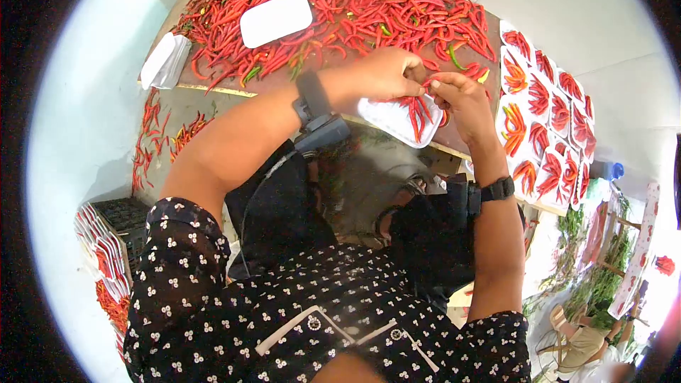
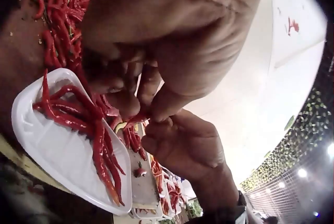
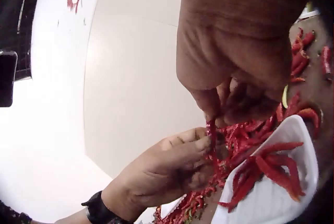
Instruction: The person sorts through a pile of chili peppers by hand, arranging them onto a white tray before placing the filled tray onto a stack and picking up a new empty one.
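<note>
My left hand (image 1: 390, 74) and right hand (image 1: 461, 103) meet fingertip to fingertip over the near table edge. Between them is a red chilli (image 3: 211, 129), pinched by both thumbs and fingers; much of it is hidden behind the fingers. Just below the hands, a white foam tray (image 1: 386, 117) juts over the edge. Several long red chillies (image 2: 99, 135) lie fanned in it, bunched at one end, and part of its bottom shows bare.
A big heap of red chillies (image 1: 340, 0) covers the table's back, an upturned white tray (image 1: 277, 20) on top. Stacked trays (image 1: 164, 62) stand at the left corner. Rows of filled trays (image 1: 539, 113) occupy the right side. Loose chillies (image 1: 147, 142) lie lower left.
</note>
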`<state>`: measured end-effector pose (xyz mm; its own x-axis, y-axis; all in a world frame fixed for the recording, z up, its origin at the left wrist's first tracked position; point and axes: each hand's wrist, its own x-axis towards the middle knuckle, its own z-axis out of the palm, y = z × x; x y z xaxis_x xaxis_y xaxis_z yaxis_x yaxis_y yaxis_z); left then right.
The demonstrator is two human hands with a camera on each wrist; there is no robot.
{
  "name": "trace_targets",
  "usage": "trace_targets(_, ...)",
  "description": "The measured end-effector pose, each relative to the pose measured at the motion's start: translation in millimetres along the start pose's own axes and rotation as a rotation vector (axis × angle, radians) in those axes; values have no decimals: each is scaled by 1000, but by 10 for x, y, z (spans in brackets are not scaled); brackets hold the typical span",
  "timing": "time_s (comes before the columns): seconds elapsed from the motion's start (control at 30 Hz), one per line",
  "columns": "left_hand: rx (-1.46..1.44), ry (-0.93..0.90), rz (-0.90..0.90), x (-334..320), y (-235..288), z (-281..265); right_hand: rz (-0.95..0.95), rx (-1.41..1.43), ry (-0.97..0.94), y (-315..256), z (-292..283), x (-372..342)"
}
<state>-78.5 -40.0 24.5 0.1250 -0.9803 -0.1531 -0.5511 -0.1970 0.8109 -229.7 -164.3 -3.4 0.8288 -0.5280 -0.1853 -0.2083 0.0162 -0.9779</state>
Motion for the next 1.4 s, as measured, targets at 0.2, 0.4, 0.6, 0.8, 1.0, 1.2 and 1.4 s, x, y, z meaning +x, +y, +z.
trace_targets(0.2, -38, 136, 39, 23, -68, 77, -28, -157, 2, 72, 89, -2)
trace_targets(0.4, 132, 166, 88, -27, -168, 116, -69, -432, -43, 123, 90, 75)
trace_targets(0.6, 372, 120, 55, -63, -152, 134, -207, -588, 131, 247, 0, 98)
trace_targets(0.8, 484, 138, 30, -33, -97, 209, -168, -728, 71, 35, 67, -12)
trace_targets(1.0, 502, 168, 58, 30, -192, 255, -153, -811, 45, 96, 69, -2)
trace_targets(1.2, 504, 203, 64, 48, -219, 295, -175, -858, 42, 112, 105, -22)
trace_targets(1.4, 497, 194, 33, 27, -145, 292, -224, -895, -25, 82, 114, -57)
